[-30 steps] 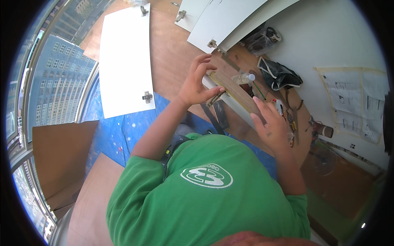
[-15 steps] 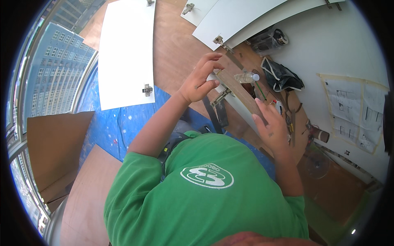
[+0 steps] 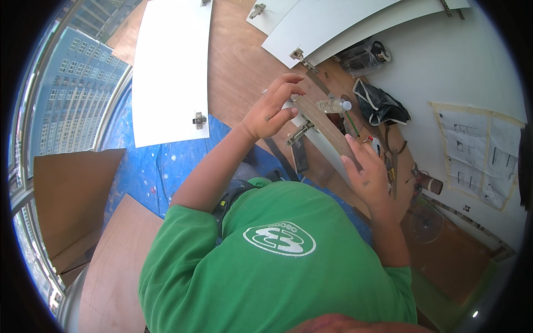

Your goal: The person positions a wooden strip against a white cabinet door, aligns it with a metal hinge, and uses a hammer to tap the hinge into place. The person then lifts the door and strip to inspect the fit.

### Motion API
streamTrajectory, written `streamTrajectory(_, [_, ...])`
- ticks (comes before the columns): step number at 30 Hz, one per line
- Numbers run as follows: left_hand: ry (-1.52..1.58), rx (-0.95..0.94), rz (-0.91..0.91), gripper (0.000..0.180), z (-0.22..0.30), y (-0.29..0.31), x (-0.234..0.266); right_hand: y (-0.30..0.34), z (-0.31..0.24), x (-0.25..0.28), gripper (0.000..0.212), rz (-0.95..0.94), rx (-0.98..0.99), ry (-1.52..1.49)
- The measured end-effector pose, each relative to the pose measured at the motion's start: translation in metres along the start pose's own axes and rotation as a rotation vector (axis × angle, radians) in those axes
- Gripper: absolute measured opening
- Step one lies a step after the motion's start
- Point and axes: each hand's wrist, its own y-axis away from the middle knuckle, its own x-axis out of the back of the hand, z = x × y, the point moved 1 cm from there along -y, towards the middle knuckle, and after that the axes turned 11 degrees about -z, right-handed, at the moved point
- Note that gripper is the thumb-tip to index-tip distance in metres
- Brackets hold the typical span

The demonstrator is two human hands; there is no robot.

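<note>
Head view shows us a small clear bottle (image 3: 332,105) with a white cap lying on the floor beyond the wooden strip (image 3: 327,131); we cannot tell what it contains. A black bag (image 3: 380,105) lies slumped near the wall. Our left hand (image 3: 272,111) has its fingers (image 3: 288,83) curled around the strip's far end, and our right hand (image 3: 366,177) holds the near end, fingers stretched along its edge. Compared with half a second ago, the strip has stayed between both hands, and the left fingers have opened slightly. A white door panel (image 3: 169,66) with a metal hinge (image 3: 199,119) lies at the floor's left side, on blue sheeting (image 3: 139,166). More white panels (image 3: 333,22) lean at the far edge.
</note>
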Motion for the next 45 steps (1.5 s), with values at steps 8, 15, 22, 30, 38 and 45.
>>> streamTrajectory(8, [-0.015,-0.012,0.004,0.038,-0.005,-0.002,-0.001,-0.001,0.001,-0.001,0.050,0.014,0.006,0.019])
streamTrajectory(15, [-0.019,0.000,0.004,0.035,-0.005,-0.004,-0.002,-0.004,0.003,-0.001,0.050,0.023,0.012,0.012])
streamTrajectory(22, [-0.016,-0.003,0.011,0.034,-0.007,-0.006,-0.003,-0.007,0.008,-0.003,0.051,0.041,0.023,0.005])
streamTrajectory(30, [-0.015,-0.011,0.010,0.033,-0.006,-0.008,-0.002,-0.009,0.008,-0.002,0.051,0.033,0.024,0.000])
streamTrajectory(38, [-0.040,-0.016,0.006,0.035,-0.007,-0.008,0.000,-0.012,0.005,-0.002,0.050,0.000,-0.049,-0.035])
streamTrajectory(45, [-0.052,-0.014,-0.038,0.035,-0.002,-0.009,0.006,-0.027,0.001,-0.005,0.054,0.014,0.053,-0.054])
